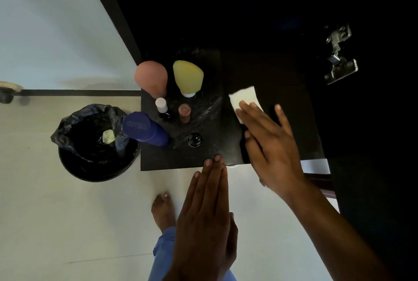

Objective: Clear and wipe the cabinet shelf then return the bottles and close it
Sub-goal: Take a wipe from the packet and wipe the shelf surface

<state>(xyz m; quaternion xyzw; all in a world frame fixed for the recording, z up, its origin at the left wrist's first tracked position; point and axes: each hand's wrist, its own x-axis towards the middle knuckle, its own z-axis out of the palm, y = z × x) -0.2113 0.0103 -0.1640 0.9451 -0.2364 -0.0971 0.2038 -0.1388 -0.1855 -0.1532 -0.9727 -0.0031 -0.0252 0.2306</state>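
Head view, looking down. At centre right, the right hand (271, 142) lies flat with fingers spread, pressing a white wipe (243, 99) onto the dark shelf (203, 158); the wipe looks thin, soft and light, best driven under the palm rather than pinched. At lower centre, the left hand (208, 208) is released, fingers straight and together, fingertips at the shelf's front edge. Bottles crowd the shelf's left part: pink bottle (151, 77), yellow bottle (187, 76), blue bottle (144, 129), probably smooth plastic, best gripped round the body. A lined bin (95, 145) stands at left
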